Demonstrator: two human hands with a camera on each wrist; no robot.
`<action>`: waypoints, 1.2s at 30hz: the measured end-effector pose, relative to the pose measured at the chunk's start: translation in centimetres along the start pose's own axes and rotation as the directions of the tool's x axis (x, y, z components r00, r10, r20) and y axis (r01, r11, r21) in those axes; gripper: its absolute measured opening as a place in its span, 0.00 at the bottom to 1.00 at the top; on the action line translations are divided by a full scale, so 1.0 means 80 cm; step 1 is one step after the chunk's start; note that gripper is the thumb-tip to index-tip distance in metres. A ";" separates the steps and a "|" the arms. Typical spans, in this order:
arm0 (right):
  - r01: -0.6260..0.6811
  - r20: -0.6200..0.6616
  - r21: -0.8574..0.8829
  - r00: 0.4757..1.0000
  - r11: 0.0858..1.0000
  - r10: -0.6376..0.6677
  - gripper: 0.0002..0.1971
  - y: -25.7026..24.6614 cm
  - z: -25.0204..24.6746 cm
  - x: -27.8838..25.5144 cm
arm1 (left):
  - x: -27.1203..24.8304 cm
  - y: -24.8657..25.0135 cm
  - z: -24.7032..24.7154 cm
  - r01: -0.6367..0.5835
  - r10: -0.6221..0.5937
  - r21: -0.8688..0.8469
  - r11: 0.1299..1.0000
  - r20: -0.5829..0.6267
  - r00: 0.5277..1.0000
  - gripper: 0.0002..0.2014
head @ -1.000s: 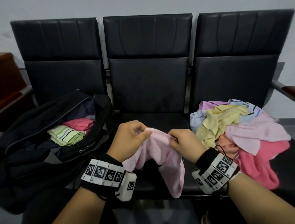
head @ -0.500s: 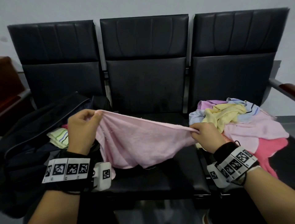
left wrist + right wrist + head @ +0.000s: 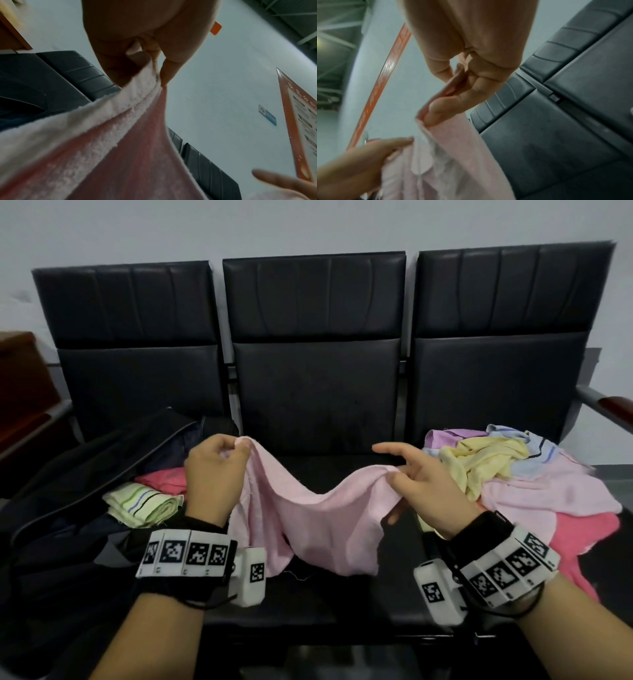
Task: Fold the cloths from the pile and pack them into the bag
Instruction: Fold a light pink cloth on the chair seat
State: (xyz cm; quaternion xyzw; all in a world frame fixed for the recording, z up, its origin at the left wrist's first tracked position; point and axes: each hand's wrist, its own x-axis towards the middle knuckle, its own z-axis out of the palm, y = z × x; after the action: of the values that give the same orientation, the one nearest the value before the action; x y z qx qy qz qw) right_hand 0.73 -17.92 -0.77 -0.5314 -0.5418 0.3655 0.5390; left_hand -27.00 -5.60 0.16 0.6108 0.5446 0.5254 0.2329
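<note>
Pale pink cloth (image 3: 308,518): held in the air over the middle seat (image 3: 318,474) of a black three-seat bench, top edge running hand to hand, sagging in a dip between them, lower part hanging down toward the seat front. Left hand (image 3: 214,474): fingers curled, thumb and fingertips (image 3: 164,73) pinching one top corner. Right hand (image 3: 424,487): thumb (image 3: 440,112) and lower fingers pinching the opposite end of the top edge, forefinger stretched out and free of the fabric. Long axis of the cloth: across, from left fingers to right fingers; slack between them, so judged mid-fold, the two corners likely to be brought together or the edge drawn taut next. Both hands equally near, each already on its own corner. Black bag (image 3: 85,508): open, just outside the left fingers, holding a folded striped green cloth (image 3: 144,505) and a folded pink-red cloth (image 3: 164,479); nearer to the left hand for packing. Pile of unfolded cloths (image 3: 513,477): just outside the right fingers, on the right seat, touching or nearly touching the right wrist side. Open room: bare seat beneath and beyond the hanging cloth, between bag and pile; seat backs behind the fingers; front edge of the seat below the cloth's hem.
</note>
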 end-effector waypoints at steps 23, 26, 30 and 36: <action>0.256 0.178 -0.326 0.962 0.910 -0.207 0.04 -0.011 0.060 0.001 | -0.064 0.028 0.017 -0.015 0.078 -0.136 0.991 0.478 0.875 0.07; 0.238 0.193 -0.285 0.963 0.928 -0.188 0.02 -0.014 0.072 0.001 | -0.072 0.032 0.019 0.009 0.090 -0.183 0.983 0.525 0.846 0.06; 0.221 0.162 -0.292 0.970 0.931 -0.179 0.03 -0.011 0.084 0.001 | -0.078 0.038 0.019 0.069 0.081 -0.230 0.971 0.584 0.808 0.03; 0.270 0.194 -0.411 0.959 0.871 -0.205 0.06 -0.008 0.084 0.003 | -0.077 0.037 0.011 0.007 0.105 -0.193 0.981 0.567 0.817 0.04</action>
State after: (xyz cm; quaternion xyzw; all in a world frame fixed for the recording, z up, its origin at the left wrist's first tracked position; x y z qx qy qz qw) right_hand -5.89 -16.61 -1.13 -0.5393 -0.7083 0.2039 0.4074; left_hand -24.11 -11.82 0.02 0.7301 0.3815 0.3712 0.4286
